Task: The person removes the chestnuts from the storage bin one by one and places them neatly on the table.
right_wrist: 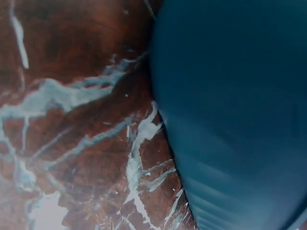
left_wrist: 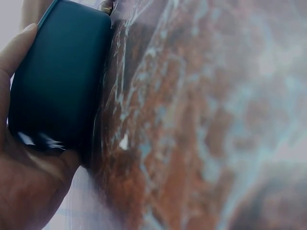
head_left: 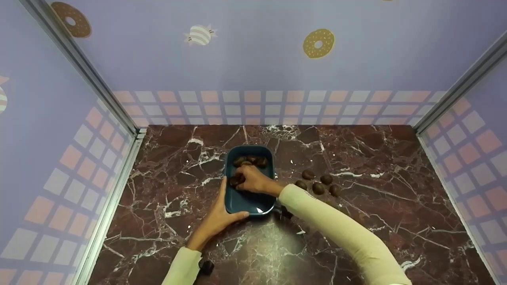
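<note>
A deep blue-teal rectangular dish (head_left: 247,201) stands on the marbled tabletop, its side wall (right_wrist: 230,105) filling much of the right wrist view. My left hand (head_left: 219,215) grips its near left corner, fingers along the left side and thumb at the front edge. In the left wrist view that hand (left_wrist: 26,187) wraps the dish's end (left_wrist: 62,72). Inside the dish, my right hand (head_left: 254,180) pinches a brown chestnut (head_left: 236,180) near the left wall. Several more chestnuts (head_left: 261,162) lie grouped at the far end of the dish, partly hidden by the right hand.
Several loose chestnuts (head_left: 318,188) lie on the table right of the dish, close to the right forearm sleeve (head_left: 332,219). Patterned walls (head_left: 253,71) enclose the dark red marbled table (head_left: 170,170) at the back and both sides.
</note>
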Available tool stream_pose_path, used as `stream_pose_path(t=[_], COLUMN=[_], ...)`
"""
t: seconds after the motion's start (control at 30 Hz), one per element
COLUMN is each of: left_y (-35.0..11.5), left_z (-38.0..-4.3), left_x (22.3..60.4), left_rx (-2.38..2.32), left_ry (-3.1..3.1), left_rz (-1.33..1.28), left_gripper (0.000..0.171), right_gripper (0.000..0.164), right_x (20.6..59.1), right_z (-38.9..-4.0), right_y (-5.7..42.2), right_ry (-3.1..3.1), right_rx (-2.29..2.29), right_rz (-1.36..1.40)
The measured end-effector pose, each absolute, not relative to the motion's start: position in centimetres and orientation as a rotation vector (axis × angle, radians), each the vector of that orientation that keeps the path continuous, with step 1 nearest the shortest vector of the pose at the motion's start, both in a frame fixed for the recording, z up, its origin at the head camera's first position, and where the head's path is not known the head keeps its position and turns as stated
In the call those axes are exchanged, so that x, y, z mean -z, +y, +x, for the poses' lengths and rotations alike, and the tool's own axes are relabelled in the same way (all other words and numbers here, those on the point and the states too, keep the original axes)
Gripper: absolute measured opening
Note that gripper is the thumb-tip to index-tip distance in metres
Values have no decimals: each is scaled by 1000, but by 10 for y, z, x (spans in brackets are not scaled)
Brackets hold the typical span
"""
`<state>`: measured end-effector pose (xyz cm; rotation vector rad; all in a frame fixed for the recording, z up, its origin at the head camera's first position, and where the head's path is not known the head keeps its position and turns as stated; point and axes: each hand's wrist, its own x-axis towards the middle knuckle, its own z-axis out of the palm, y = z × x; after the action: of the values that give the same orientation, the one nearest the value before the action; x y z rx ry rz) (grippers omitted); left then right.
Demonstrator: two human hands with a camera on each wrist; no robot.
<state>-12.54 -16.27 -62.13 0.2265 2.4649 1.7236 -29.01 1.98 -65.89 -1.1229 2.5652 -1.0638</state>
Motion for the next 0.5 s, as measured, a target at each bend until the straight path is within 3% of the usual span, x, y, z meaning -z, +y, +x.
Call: stream_pose_path(t=[0.2,0.5], left_y=[-163,-163], left_z=[-126,-126], left_x=[619,620], left_rx=[-1701,-1680], left_ry=[2490,2501], left_rz=[228,242], left_gripper=[138,138], right_gripper=[28,31], right_x=[668,629], right_z=[-291,-262], right_y=[17,31], right_ry=[2556,2552], right_rx=[1030,1004], right_rz=[-1174,-1243])
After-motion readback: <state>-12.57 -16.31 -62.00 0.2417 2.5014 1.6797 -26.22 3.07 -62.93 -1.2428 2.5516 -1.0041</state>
